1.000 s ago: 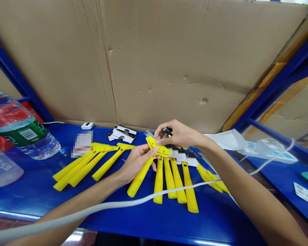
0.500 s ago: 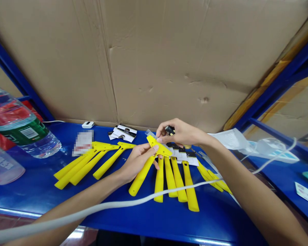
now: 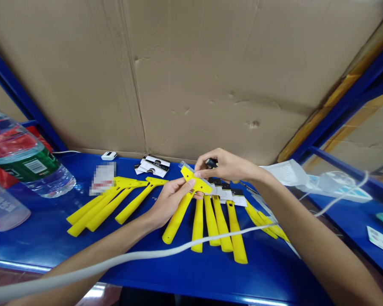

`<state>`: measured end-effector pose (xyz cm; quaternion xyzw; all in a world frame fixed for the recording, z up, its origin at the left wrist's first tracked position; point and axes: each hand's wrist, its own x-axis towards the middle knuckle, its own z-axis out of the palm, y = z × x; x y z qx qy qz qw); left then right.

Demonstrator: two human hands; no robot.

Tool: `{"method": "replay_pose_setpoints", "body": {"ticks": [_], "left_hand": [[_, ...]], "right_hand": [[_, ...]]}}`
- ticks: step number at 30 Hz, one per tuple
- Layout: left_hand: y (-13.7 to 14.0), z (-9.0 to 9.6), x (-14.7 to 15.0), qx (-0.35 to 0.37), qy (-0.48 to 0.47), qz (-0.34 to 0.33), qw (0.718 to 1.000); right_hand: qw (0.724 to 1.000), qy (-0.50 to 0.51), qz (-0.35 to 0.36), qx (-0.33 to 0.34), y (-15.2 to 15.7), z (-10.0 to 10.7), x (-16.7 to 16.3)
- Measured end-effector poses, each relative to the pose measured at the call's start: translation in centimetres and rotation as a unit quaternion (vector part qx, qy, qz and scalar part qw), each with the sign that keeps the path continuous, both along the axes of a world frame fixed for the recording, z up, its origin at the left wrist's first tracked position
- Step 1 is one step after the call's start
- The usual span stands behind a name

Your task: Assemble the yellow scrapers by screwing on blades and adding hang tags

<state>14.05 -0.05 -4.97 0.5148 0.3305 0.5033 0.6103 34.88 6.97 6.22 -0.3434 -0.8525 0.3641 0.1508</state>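
Note:
My left hand [image 3: 170, 199] is closed around the neck of a yellow scraper [image 3: 180, 214], its thumb on the wide head. The scraper is tilted, handle toward me. My right hand [image 3: 218, 165] is closed on what looks like a screwdriver [image 3: 211, 162]; its dark, yellow-marked handle end shows between the fingers. The right thumb and fingertips also touch the scraper head's upper edge, beside a thin clear strip [image 3: 185, 165]. Just right of the held scraper lie several yellow scraper handles [image 3: 221, 225], with black-and-white cards [image 3: 239, 199] at their upper ends.
More yellow scrapers [image 3: 102, 208] lie at left on the blue table [image 3: 140, 255]. Flat yellow pieces [image 3: 268, 223] are at right. A large water bottle [image 3: 35, 165] stands left. Black-and-white packets [image 3: 155, 165] sit near the cardboard wall [image 3: 191, 85]. A white cable [image 3: 178, 248] crosses in front.
The held scraper has turned slightly, its head shifting a little left and its handle end a little right. My left fingers below the head have drawn in. My right hand is nearly still.

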Motion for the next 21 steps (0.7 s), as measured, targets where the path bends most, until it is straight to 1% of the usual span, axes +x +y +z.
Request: {"method": "replay_pose_setpoints", "body": {"ticks": [6, 21], "left_hand": [[-0.06, -0.14, 0.05, -0.005, -0.027, 0.013, 1.0], [0.15, -0.07, -0.24, 0.009, -0.028, 0.006, 1.0]], "right_hand": [[0.999, 0.006, -0.014, 0.028, 0.06, 0.0, 0.02], [0.999, 0.021, -0.017, 0.026, -0.41, -0.01, -0.46]]}}
